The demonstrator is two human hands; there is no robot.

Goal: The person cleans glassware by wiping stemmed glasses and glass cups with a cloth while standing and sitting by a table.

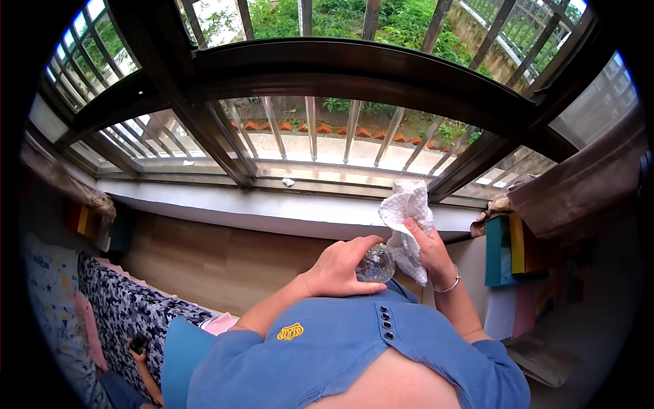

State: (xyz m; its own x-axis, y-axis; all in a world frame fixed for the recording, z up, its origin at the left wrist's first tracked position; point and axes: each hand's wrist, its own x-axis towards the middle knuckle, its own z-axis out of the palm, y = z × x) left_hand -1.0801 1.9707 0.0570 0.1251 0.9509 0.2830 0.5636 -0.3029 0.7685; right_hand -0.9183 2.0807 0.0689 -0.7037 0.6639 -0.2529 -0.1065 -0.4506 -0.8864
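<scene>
My left hand (338, 267) is closed around a clear, rounded glass vessel (375, 264), held in front of my body at waist height. Whether it is a cup or a jar I cannot tell. Just to its right, my right hand (432, 253) grips a white, textured cloth (407, 213), thumb on top. The cloth is crumpled, with its upper end sticking up towards the window and its lower end hanging close beside the glass vessel. A bracelet circles my right wrist.
Ahead is a dark-framed window (354, 82) with bars outside and a white sill (272, 213). A small white scrap (288, 182) lies by the frame. Coloured folders (501, 249) stand at right. At lower left, another person's hand holds a phone (139, 343) beside a patterned bed (122, 293).
</scene>
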